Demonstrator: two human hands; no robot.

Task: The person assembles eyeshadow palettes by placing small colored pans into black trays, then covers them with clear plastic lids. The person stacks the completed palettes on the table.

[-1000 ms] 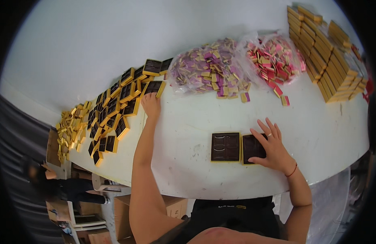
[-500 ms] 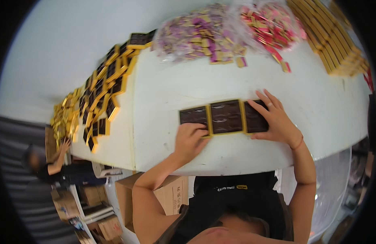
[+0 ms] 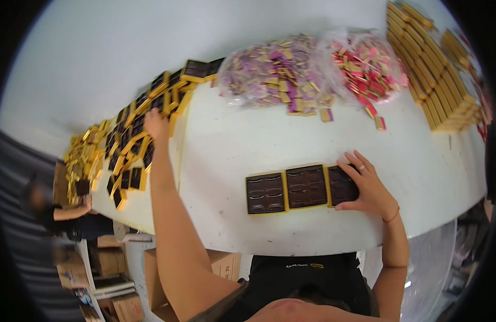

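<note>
Three dark brown trays with gold edges, moulded like chocolate bars, lie side by side in a row: a left tray point(image 3: 265, 194), a middle tray point(image 3: 307, 187) and a right tray point(image 3: 343, 185). My right hand point(image 3: 370, 188) rests at the right tray's outer end. Its fingers are spread, with the thumb by the lower edge and the other fingers around the upper edge. Far to the left, my left hand point(image 3: 156, 124) reaches into a pile of similar dark and gold trays point(image 3: 134, 147). Its fingertips are among them, and their grip is not clear.
At the back lie a clear bag of purple and gold small pieces point(image 3: 275, 72) and another of red and pink pieces point(image 3: 363, 64). Gold boxes point(image 3: 435, 80) are stacked at the back right. A co-worker's hand point(image 3: 86, 205) is by gold pieces point(image 3: 84, 153) at the left.
My left hand has left the left tray and moved up and left to the pile. My right hand stays at the right tray. The whole view has shifted slightly.
</note>
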